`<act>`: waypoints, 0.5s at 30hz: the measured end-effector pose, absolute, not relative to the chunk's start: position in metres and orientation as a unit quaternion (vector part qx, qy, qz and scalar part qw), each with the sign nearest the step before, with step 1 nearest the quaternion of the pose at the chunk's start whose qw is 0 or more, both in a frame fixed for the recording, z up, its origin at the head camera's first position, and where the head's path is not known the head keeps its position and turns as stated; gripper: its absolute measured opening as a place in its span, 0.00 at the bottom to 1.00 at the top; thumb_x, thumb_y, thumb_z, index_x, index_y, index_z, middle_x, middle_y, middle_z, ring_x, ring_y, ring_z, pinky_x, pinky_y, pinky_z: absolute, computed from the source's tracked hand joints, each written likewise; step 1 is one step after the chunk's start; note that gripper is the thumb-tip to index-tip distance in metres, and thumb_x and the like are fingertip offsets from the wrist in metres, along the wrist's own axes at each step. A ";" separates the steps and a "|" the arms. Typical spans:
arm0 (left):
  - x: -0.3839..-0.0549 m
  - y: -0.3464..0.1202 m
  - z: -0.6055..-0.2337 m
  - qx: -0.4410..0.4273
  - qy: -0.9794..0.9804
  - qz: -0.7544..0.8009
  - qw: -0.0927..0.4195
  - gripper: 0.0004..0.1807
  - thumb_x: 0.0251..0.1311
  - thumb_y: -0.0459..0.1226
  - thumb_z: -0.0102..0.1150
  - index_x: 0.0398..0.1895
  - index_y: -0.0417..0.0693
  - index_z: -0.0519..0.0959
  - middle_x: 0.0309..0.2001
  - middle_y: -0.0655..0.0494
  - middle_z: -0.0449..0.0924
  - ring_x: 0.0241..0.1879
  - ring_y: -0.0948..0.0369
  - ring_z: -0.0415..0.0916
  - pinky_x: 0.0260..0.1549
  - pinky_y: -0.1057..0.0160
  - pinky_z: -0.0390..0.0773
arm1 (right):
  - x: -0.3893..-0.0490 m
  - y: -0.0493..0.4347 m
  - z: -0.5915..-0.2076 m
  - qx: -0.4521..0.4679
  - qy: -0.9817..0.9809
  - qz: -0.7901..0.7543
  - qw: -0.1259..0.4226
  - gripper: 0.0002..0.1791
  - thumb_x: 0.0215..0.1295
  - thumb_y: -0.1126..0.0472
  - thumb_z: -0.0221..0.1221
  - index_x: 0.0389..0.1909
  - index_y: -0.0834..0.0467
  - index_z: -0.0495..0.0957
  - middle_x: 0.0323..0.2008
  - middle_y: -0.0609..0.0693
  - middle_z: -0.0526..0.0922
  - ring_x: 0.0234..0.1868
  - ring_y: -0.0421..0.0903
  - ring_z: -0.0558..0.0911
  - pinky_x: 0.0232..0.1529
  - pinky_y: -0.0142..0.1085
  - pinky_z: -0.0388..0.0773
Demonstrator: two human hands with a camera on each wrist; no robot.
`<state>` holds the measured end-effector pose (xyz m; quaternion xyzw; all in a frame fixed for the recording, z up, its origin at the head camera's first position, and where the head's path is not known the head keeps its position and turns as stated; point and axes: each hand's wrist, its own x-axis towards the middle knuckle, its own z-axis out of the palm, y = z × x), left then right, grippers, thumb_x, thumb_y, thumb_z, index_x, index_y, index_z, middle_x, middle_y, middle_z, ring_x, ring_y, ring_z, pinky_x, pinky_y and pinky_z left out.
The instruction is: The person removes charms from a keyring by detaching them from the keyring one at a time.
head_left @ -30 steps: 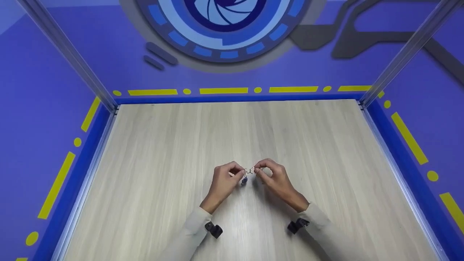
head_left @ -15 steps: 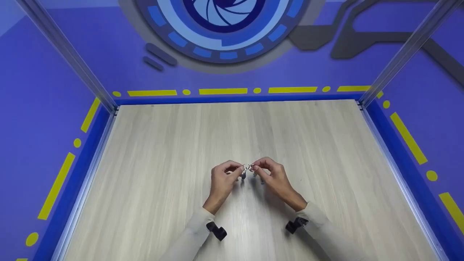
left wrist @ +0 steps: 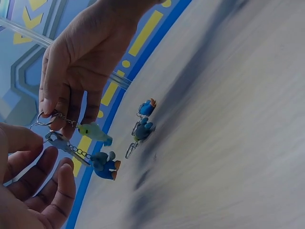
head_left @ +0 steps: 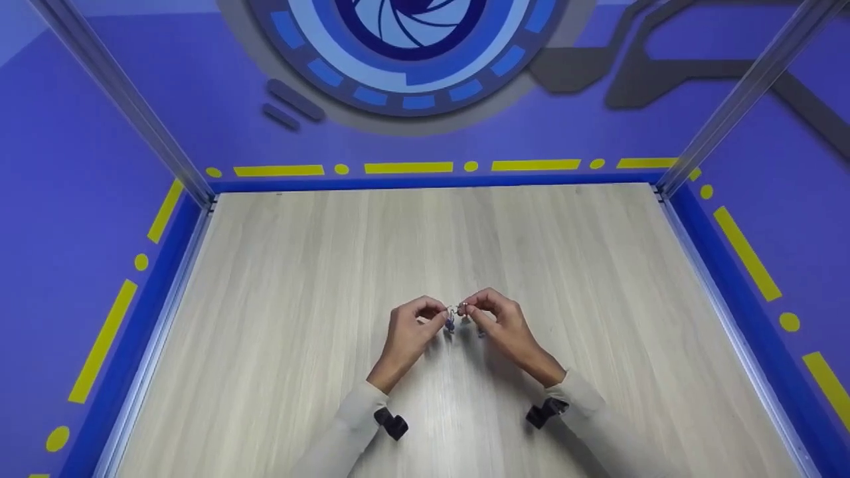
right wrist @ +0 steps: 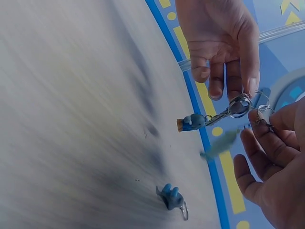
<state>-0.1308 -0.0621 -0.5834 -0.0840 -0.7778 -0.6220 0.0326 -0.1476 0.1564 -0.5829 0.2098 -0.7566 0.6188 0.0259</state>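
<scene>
In the head view my left hand (head_left: 408,335) and right hand (head_left: 505,325) meet fingertip to fingertip above the table. My left thumb and fingers pinch a metal ring (right wrist: 239,106), from which a key (left wrist: 61,142) and a blue elephant-like charm (left wrist: 105,164) on a short chain hang. Between my right thumb and fingers is another thin ring (left wrist: 43,118), carrying a pale green charm (left wrist: 95,132). The rings touch or overlap; whether they are linked I cannot tell. Below lie two blue figure keychains, one (left wrist: 147,107) behind the other (left wrist: 144,129).
The wood-grain table (head_left: 299,265) is bounded by blue panels with yellow dashes (head_left: 408,167) and metal rails (head_left: 149,352). A wrist camera (head_left: 392,423) sits on the left sleeve, another (head_left: 546,413) on the right.
Both hands stay near the same spot, still pinching the rings. The left hand shifts slightly toward the right hand, then a little back down. The blue charm below it swings.
</scene>
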 end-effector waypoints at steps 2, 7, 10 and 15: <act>-0.131 -0.063 -0.582 -0.090 -0.785 -0.613 0.030 0.02 0.68 0.34 0.72 0.40 0.43 0.90 0.35 0.62 0.89 0.36 0.63 0.84 0.34 0.67 0.79 | -0.148 0.157 -0.583 0.210 -0.758 0.617 0.026 0.02 0.77 0.72 0.64 0.44 0.65 0.85 0.43 0.58 0.91 0.48 0.49 0.90 0.55 0.31 0.82; -0.132 -0.064 -0.579 -0.106 -0.800 -0.589 0.028 0.01 0.68 0.33 0.73 0.38 0.46 0.90 0.35 0.64 0.89 0.37 0.64 0.84 0.34 0.67 0.79 | -0.147 0.160 -0.583 0.213 -0.766 0.605 0.027 0.03 0.77 0.72 0.65 0.44 0.64 0.86 0.43 0.57 0.91 0.48 0.47 0.90 0.54 0.32 0.83; -0.131 -0.065 -0.577 -0.123 -0.808 -0.575 0.032 0.01 0.69 0.33 0.72 0.37 0.47 0.89 0.36 0.64 0.89 0.38 0.64 0.84 0.35 0.67 0.81 | -0.147 0.161 -0.582 0.221 -0.767 0.601 0.028 0.02 0.77 0.71 0.65 0.45 0.63 0.86 0.42 0.57 0.91 0.47 0.47 0.90 0.53 0.33 0.84; -0.130 -0.065 -0.575 -0.144 -0.818 -0.556 0.039 0.02 0.71 0.33 0.70 0.39 0.46 0.90 0.37 0.62 0.89 0.38 0.65 0.84 0.35 0.66 0.83 | -0.146 0.163 -0.582 0.229 -0.770 0.595 0.026 0.02 0.78 0.70 0.65 0.46 0.63 0.86 0.42 0.57 0.92 0.47 0.45 0.89 0.54 0.32 0.82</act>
